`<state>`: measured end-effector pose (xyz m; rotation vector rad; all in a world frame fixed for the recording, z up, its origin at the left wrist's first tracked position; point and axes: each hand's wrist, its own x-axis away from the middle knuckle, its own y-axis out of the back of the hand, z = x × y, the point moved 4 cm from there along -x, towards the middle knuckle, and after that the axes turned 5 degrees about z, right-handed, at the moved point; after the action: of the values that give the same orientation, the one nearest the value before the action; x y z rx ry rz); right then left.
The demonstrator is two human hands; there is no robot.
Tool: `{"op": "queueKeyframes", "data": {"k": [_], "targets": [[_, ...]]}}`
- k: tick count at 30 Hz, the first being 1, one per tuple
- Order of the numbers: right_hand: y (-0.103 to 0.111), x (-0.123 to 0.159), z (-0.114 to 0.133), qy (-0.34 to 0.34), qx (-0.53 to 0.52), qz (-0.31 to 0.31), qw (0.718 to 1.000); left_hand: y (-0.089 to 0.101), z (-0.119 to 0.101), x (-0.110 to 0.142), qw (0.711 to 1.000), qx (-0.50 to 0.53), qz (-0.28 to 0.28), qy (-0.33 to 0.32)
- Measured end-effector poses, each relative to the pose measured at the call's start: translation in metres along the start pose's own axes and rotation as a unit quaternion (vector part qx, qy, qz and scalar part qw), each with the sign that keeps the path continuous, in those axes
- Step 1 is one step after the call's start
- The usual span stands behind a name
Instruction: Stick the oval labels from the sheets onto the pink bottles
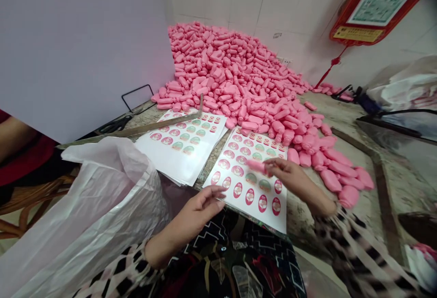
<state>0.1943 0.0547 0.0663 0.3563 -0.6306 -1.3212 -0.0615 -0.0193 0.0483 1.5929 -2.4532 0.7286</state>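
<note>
My right hand (290, 177) is closed on one end of a small pink plastic bottle (256, 166), which is blurred by motion. It holds the bottle above a sheet of stickers (220, 168) printed with pink and green round labels and red ovals. My left hand (203, 204) is at the near left edge of that sheet, beside the oval stickers. Its fingertips are drawn toward the thumb; whatever they may hold is too small to make out. A second stack of sticker sheets (180, 163) lies to the left.
A large heap of pink bottles (235, 74) covers the back of the table. A bent metal strip (160, 125) lies across the left stack, near black scissors (116, 124). A white plastic bag (119, 193) hangs at the left edge. Another person's arm (15, 138) shows at far left.
</note>
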Motion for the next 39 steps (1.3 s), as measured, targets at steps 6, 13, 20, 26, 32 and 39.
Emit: {"op": "queueKeyframes", "data": {"k": [6,13,20,26,32,39], "targets": [[-0.063,0.095,0.029,0.019,-0.198,0.166,0.966,-0.047,-0.001,-0.013,0.966,-0.197,0.164,-0.015],[-0.036,0.111,-0.036,-0.048,-0.205,-0.003,0.978,-0.069,0.028,-0.021,0.942,-0.208,0.252,0.080],[0.011,0.067,-0.073,-0.067,0.118,-0.198,0.971,-0.077,0.019,-0.048,0.924,-0.336,0.182,-0.018],[0.032,0.028,-0.066,-0.098,0.255,-0.230,0.934,-0.098,-0.014,-0.099,0.797,-0.574,0.101,-0.159],[0.034,0.007,-0.074,-0.111,0.289,-0.230,0.923,-0.118,-0.022,-0.151,0.761,-0.615,0.110,-0.175],[0.037,0.004,-0.077,-0.093,0.312,-0.207,0.923,-0.126,-0.008,-0.170,0.719,-0.648,0.195,-0.161]]}}
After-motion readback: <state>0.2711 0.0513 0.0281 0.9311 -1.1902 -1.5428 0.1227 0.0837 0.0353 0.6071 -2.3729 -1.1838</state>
